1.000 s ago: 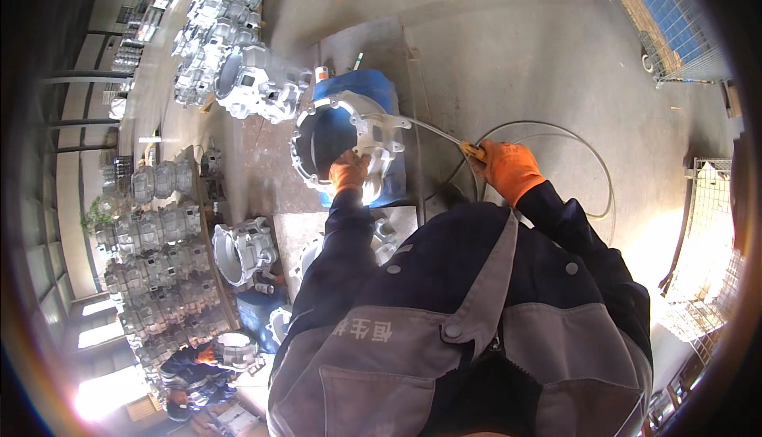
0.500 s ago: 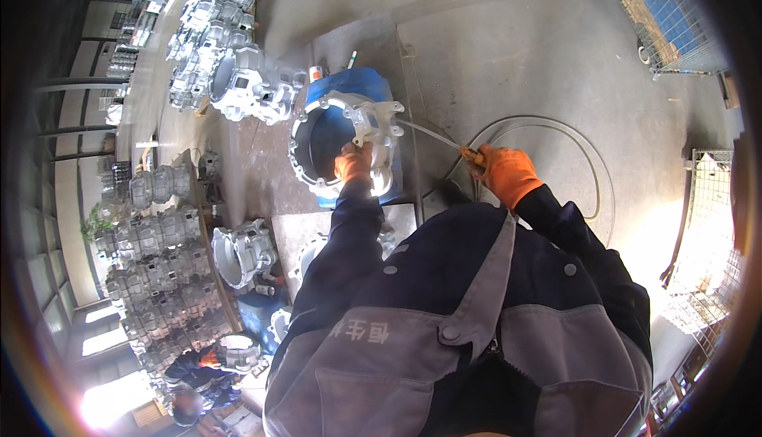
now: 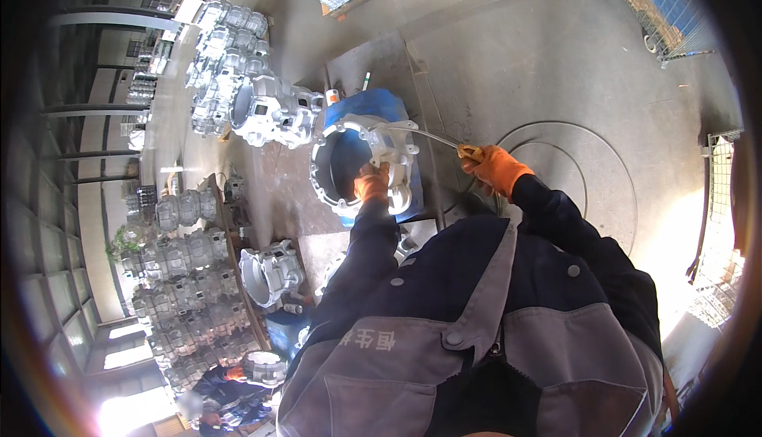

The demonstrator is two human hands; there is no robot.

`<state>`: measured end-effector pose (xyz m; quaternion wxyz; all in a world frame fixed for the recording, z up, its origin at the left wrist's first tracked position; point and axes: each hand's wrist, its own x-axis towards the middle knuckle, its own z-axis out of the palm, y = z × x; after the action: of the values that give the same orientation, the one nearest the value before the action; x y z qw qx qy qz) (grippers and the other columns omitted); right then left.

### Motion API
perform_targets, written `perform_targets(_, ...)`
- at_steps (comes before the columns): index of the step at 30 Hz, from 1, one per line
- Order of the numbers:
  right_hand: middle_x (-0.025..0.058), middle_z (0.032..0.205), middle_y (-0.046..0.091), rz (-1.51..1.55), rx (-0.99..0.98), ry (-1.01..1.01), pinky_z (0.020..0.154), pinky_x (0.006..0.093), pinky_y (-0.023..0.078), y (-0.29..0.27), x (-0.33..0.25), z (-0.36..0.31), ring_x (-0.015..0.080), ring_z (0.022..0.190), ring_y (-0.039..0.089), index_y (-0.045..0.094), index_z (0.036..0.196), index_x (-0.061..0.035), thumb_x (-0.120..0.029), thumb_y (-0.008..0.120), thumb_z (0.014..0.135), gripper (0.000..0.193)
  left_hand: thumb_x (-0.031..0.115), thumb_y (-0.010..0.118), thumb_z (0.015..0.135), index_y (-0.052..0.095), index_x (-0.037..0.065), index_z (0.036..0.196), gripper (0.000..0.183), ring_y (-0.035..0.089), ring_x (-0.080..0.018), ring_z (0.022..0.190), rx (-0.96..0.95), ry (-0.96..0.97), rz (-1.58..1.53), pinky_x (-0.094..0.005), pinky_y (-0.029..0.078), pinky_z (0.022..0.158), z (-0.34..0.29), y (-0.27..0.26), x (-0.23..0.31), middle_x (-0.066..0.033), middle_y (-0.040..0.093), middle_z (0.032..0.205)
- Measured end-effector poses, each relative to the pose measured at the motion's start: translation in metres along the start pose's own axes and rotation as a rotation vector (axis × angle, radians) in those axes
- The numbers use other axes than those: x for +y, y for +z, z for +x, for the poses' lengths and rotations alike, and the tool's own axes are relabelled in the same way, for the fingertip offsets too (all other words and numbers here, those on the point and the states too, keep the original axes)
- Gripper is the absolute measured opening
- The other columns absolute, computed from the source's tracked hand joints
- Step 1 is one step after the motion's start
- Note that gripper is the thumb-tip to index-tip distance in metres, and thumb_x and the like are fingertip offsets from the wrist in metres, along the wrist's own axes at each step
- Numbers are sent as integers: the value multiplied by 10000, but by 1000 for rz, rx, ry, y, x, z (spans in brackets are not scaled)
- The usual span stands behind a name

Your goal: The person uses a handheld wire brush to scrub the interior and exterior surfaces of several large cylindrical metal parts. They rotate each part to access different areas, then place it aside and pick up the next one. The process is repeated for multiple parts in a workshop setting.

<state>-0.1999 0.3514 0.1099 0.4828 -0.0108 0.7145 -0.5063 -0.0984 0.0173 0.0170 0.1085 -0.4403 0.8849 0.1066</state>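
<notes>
A large silver cast-metal housing point(image 3: 401, 150) with a wide round opening rests on a blue support point(image 3: 373, 103) in front of me. My left hand point(image 3: 371, 183), in an orange glove, is closed on the inner right edge of the opening. To the right, my right hand point(image 3: 502, 170), also gloved in orange, grips a yellowish air blow gun point(image 3: 470, 152). From the gun a long thin metal tube point(image 3: 432, 134) reaches left over the top of the housing; its tip is hard to make out against the bright metal.
A hose point(image 3: 548, 123) lies coiled on the floor at the right. Stacked housings point(image 3: 230, 64) stand at the far left, with another housing point(image 3: 274, 273) nearer. A co-worker point(image 3: 230, 397) handles a casting at the lower left. Wire cages point(image 3: 718, 223) line the right.
The thin tube has moved from the housing's right side to over its upper rim. My left hand keeps its place on the housing. The whole view has shifted slightly.
</notes>
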Motion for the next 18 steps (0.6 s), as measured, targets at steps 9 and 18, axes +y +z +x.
perform_targets(9,50,722,602,8,-39,-28,456,357,508,-3,2,7,191,548,579,657,1050,-29,-287,710,899,303,603,636,823,658,109,1025,534,648,-377,1055,83,47,-35,-444,505,909,6,11,-8,-137,678,1148)
perform_targets(18,62,707,602,-50,44,46,436,349,492,-1,-8,0,196,504,570,662,1082,-40,-303,713,894,328,644,595,822,631,151,1255,657,611,-377,1191,-66,-18,1,-475,500,952,11,5,-5,-127,628,1315)
